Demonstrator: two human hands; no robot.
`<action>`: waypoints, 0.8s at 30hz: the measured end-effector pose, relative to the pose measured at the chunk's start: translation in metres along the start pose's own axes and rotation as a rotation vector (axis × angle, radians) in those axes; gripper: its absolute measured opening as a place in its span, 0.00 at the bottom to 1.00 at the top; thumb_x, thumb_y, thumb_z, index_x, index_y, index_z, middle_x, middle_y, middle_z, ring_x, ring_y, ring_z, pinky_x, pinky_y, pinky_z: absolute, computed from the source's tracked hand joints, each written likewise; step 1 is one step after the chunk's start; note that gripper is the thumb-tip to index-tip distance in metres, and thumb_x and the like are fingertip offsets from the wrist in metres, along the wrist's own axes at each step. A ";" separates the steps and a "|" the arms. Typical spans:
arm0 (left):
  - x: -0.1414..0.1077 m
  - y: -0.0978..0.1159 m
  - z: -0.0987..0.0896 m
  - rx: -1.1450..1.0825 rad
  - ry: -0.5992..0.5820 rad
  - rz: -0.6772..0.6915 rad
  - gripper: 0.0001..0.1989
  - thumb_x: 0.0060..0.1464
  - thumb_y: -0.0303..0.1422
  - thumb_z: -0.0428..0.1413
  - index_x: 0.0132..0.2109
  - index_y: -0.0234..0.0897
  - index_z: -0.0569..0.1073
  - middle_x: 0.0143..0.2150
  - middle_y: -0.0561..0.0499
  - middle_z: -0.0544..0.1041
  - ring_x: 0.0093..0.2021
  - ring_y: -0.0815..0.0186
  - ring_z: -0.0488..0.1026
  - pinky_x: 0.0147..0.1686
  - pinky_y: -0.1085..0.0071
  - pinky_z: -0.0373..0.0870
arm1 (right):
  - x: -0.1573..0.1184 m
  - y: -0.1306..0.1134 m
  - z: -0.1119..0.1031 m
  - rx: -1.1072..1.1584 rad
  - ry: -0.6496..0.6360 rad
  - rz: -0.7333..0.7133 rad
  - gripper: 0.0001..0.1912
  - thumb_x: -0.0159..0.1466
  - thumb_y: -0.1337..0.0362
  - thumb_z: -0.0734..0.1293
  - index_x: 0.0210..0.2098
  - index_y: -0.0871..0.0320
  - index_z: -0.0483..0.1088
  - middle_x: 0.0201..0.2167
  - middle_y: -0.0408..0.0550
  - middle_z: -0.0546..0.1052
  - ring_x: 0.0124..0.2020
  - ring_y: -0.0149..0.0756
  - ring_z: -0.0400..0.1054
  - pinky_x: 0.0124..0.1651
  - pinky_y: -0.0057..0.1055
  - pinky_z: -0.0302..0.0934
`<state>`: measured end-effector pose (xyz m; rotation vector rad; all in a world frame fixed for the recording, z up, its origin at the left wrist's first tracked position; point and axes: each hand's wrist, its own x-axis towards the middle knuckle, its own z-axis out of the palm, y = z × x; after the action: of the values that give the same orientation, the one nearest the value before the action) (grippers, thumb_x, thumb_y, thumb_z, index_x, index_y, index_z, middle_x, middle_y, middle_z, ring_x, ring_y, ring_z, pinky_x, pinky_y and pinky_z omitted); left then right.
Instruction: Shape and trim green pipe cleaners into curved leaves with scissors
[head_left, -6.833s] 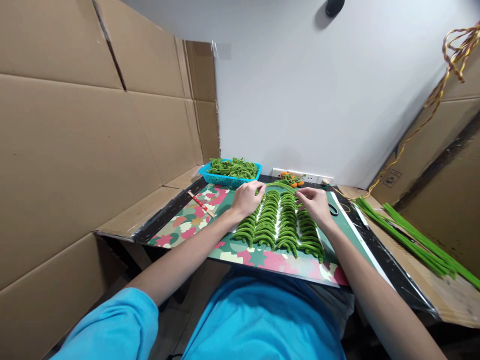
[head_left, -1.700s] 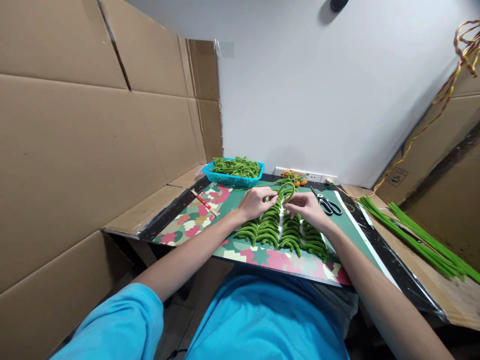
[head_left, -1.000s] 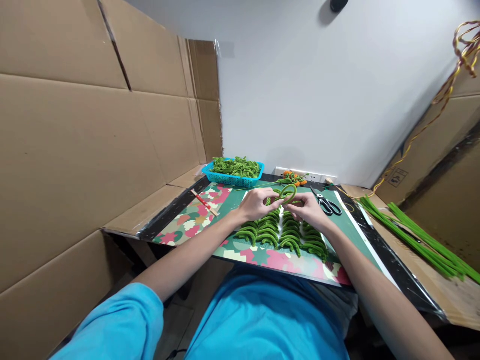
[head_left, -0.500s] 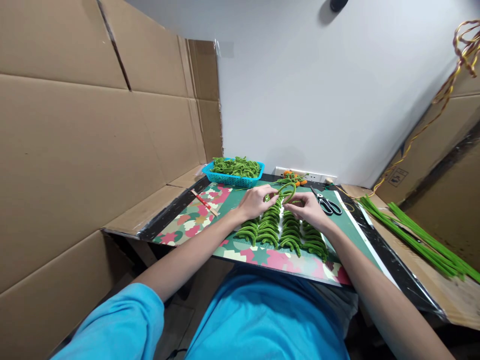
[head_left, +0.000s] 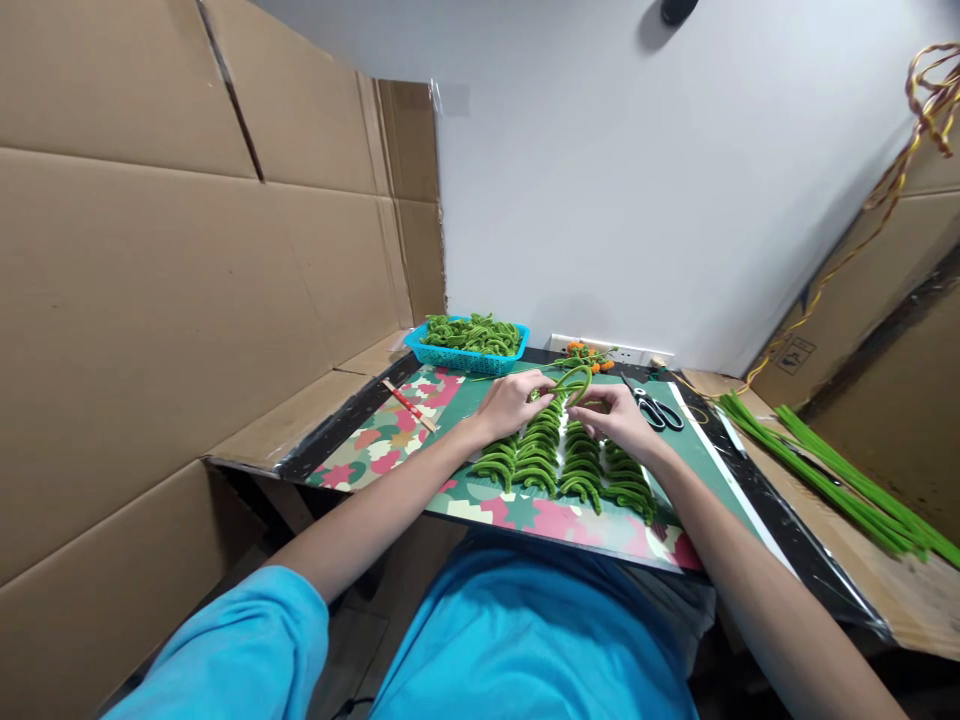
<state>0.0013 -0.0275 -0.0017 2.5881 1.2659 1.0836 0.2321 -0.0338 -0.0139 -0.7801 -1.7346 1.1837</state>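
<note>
A green pipe cleaner [head_left: 576, 384], bent into a loop, is held up between my two hands. My left hand [head_left: 514, 402] pinches one end of it, fingers closed. On the other side my right hand [head_left: 611, 415] is closed on it with thumb and fingers. Below the hands, several rows of curved green pipe cleaner pieces [head_left: 537, 470] lie over white strips on the patterned mat [head_left: 517, 513]. The far ends of those rows are hidden behind my hands.
A blue basket [head_left: 465, 359] heaped with curled green pieces stands at the back left. Scissors [head_left: 658, 410] lie right of my right hand. Orange-and-green pieces [head_left: 589, 355] sit near a power strip [head_left: 634, 353]. Long green stems [head_left: 832, 480] rest at right; a red-wrapped stick [head_left: 409, 405] at left.
The looped pipe cleaner has shifted very slightly between my fingers. Both hands stay in nearly the same place.
</note>
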 end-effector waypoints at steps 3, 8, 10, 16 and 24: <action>0.001 -0.001 0.000 -0.026 0.021 -0.017 0.08 0.65 0.32 0.60 0.49 0.39 0.82 0.45 0.49 0.83 0.39 0.64 0.79 0.40 0.70 0.71 | 0.000 0.000 0.000 -0.004 -0.002 -0.001 0.17 0.56 0.53 0.79 0.36 0.59 0.80 0.20 0.40 0.73 0.19 0.29 0.61 0.21 0.26 0.52; 0.003 0.000 0.001 -0.097 0.063 -0.043 0.11 0.67 0.38 0.59 0.49 0.38 0.82 0.47 0.48 0.84 0.40 0.63 0.79 0.41 0.69 0.72 | 0.000 -0.001 0.000 -0.014 -0.002 0.000 0.17 0.55 0.52 0.79 0.35 0.59 0.80 0.21 0.42 0.75 0.18 0.29 0.62 0.21 0.27 0.54; 0.004 0.000 0.002 -0.133 0.079 -0.048 0.13 0.69 0.39 0.56 0.50 0.38 0.82 0.48 0.47 0.85 0.42 0.62 0.80 0.43 0.69 0.73 | 0.000 -0.001 0.001 -0.020 0.000 0.002 0.17 0.55 0.52 0.79 0.35 0.59 0.80 0.21 0.42 0.74 0.18 0.29 0.62 0.21 0.27 0.54; 0.004 -0.005 0.004 -0.195 0.114 -0.052 0.15 0.71 0.39 0.53 0.49 0.37 0.81 0.48 0.46 0.85 0.46 0.60 0.80 0.46 0.68 0.73 | -0.001 -0.001 0.002 -0.032 -0.002 0.009 0.17 0.55 0.53 0.79 0.34 0.59 0.79 0.20 0.41 0.74 0.18 0.29 0.62 0.21 0.26 0.53; 0.004 -0.004 0.002 -0.186 0.119 -0.060 0.14 0.68 0.40 0.55 0.39 0.37 0.80 0.36 0.51 0.82 0.34 0.65 0.75 0.35 0.71 0.66 | -0.002 -0.005 0.002 -0.039 -0.003 -0.006 0.16 0.56 0.52 0.79 0.32 0.59 0.78 0.19 0.40 0.72 0.18 0.29 0.62 0.21 0.26 0.53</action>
<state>0.0014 -0.0212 -0.0025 2.3670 1.1934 1.2936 0.2308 -0.0378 -0.0098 -0.7956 -1.7659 1.1507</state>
